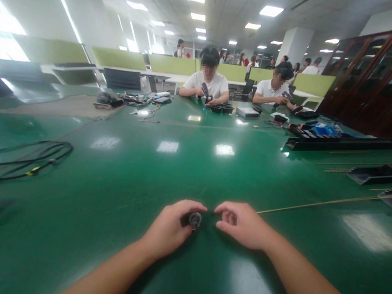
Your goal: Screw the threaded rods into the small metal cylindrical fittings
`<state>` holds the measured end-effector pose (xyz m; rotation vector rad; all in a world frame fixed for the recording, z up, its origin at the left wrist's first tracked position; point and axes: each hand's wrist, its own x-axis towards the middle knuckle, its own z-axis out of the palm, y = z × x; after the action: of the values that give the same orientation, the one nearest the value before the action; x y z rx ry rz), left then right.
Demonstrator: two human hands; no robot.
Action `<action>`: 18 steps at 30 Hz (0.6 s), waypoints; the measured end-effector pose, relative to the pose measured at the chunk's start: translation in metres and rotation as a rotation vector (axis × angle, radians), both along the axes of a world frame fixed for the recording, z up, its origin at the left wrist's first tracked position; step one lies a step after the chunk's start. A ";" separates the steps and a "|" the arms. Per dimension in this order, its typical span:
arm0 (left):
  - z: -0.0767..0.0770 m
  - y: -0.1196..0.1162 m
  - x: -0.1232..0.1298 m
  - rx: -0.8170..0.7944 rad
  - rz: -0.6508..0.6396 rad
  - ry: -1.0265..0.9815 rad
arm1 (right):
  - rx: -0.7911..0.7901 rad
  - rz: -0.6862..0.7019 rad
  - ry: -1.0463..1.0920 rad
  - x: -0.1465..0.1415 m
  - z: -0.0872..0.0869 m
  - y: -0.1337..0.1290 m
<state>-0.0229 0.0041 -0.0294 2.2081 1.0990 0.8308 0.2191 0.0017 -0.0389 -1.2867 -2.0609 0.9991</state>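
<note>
My left hand (170, 227) is closed around a small dark cylindrical metal part (194, 220), whose round end, with a stub in its middle, faces me. What kind of part it is cannot be made out. To its right, a short gap away, is my right hand (241, 225), with curled fingers, the thumb apart from the index finger and nothing visible between them. Both hands are low over the glossy green table (135, 173). A thin brass-coloured rod (318, 201) runs from behind my right hand toward the right edge.
Coiled black cables (42, 159) lie at the left. Black channel-shaped trays (342, 144) and more thin rods are at the right. Across the table sit two people (210, 86) (269, 91), each handling a dark tool, with small parts and tools (144, 98) strewn nearby.
</note>
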 end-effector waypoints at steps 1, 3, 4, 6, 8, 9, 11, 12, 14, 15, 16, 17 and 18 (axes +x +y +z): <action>0.000 0.000 0.000 0.010 0.015 0.003 | 0.003 0.001 0.000 0.000 0.000 0.000; 0.000 0.000 -0.001 0.029 0.036 -0.002 | 0.005 0.006 0.000 0.000 -0.001 0.000; 0.000 0.001 -0.001 0.035 0.039 -0.006 | 0.005 0.007 0.000 0.000 -0.001 0.000; -0.002 0.002 -0.002 0.039 0.039 -0.014 | 0.005 0.006 -0.003 -0.001 0.000 0.000; -0.003 0.003 -0.002 0.038 0.032 -0.021 | 0.008 0.004 -0.008 -0.001 0.001 0.000; -0.003 0.003 -0.003 0.035 0.026 -0.023 | 0.008 0.003 -0.009 -0.001 0.001 -0.001; -0.003 0.003 -0.003 0.025 0.022 -0.029 | 0.005 0.003 -0.009 -0.001 0.002 -0.001; -0.002 0.002 -0.003 0.015 0.024 -0.029 | 0.004 0.001 -0.008 -0.001 0.003 -0.001; -0.001 0.001 -0.002 -0.010 0.034 -0.020 | 0.009 0.002 -0.008 0.000 0.003 -0.002; -0.001 0.000 -0.002 -0.022 0.038 -0.012 | 0.013 0.004 -0.010 0.000 0.003 -0.002; 0.000 0.000 -0.001 -0.031 0.038 -0.001 | 0.017 0.006 -0.012 0.000 0.004 -0.002; 0.001 -0.001 -0.001 -0.040 0.034 0.012 | 0.021 0.008 -0.015 0.000 0.004 -0.002; 0.001 -0.002 0.000 -0.047 0.030 0.020 | 0.025 0.008 -0.019 0.000 0.004 -0.002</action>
<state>-0.0232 0.0026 -0.0283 2.1710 1.1520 0.7887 0.2189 -0.0004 -0.0348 -1.2807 -2.0881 0.9656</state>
